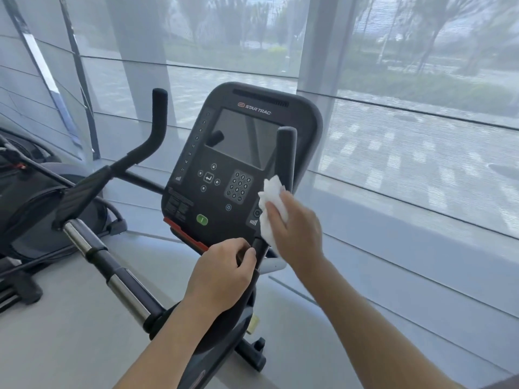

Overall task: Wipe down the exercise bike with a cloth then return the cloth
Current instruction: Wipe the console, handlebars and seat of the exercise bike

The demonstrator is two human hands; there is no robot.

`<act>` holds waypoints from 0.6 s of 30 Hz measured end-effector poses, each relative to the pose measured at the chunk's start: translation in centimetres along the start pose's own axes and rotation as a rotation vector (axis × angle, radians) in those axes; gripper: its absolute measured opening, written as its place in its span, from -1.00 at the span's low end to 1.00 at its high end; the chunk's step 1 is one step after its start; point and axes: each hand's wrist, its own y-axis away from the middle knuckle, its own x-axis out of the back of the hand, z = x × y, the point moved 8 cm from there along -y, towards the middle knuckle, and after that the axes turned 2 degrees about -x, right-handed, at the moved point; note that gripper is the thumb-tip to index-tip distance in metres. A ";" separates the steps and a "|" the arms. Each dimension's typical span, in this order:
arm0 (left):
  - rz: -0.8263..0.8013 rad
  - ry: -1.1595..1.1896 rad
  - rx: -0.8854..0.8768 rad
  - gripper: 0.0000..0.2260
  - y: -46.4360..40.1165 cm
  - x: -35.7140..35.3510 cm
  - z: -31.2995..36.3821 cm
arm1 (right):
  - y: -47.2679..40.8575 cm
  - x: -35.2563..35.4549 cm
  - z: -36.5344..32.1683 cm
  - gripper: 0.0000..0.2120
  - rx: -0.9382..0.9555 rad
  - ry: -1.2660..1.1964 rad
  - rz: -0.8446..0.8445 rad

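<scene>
The exercise bike's dark console (224,164), with a screen and keypad, fills the middle of the head view. A white cloth (271,197) is pressed against the console's lower right corner, beside the right upright handlebar (286,155). My right hand (295,228) holds the cloth flat against that spot. My left hand (222,272) is closed around the lower part of the same black bar, just under the console. The left handlebar (157,122) rises free at the left.
A chrome and black handrail (112,276) slants across the lower left. Another black machine (31,197) stands at the far left. A large window with a sheer blind (393,108) runs behind the bike, with a low ledge (407,248) below it.
</scene>
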 end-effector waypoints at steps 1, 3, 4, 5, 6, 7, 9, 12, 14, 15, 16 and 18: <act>0.009 -0.009 -0.003 -0.78 0.0 0.0 0.0 | 1.2 -0.3 0.3 -0.73 -0.037 -0.063 -0.011; 0.021 -0.023 -0.009 -0.79 0.0 -0.1 -0.1 | 3.1 -0.5 0.3 -0.68 -0.047 -0.113 -0.042; 0.020 -0.027 -0.014 -0.79 0.0 -0.1 0.0 | 3.5 -0.3 0.0 -0.67 -0.014 -0.071 -0.055; 0.020 -0.031 -0.017 -0.79 0.0 -0.1 0.1 | 3.5 0.0 -0.4 -0.67 0.031 -0.010 -0.064; 0.022 -0.036 -0.016 -0.79 0.0 0.0 0.1 | 2.9 0.2 -0.7 -0.68 0.078 0.056 -0.068; 0.021 -0.040 -0.015 -0.79 0.0 0.0 0.2 | 1.8 0.6 -0.7 -0.70 0.109 0.108 -0.060; 0.019 -0.053 -0.013 -0.77 0.1 0.1 0.3 | -1.1 1.6 -0.9 -0.77 0.150 0.203 -0.040; 0.033 -0.068 -0.012 -0.71 0.3 0.3 0.5 | -3.4 2.4 -1.7 -0.67 0.251 0.285 0.040; 0.035 -0.074 -0.012 -0.72 0.4 0.3 0.4 | -3.0 2.4 -1.9 -0.71 0.217 0.242 0.074; 0.034 -0.077 -0.011 -0.73 0.4 0.2 0.3 | -2.6 2.1 -1.7 -0.76 0.188 0.223 0.060; 0.033 -0.076 -0.008 -0.75 0.3 0.2 0.2 | -2.0 1.5 -1.5 -0.82 0.172 0.210 0.026; 0.030 -0.067 0.004 -0.78 0.2 0.1 0.0 | -0.7 0.3 -1.2 -0.81 0.173 0.191 -0.069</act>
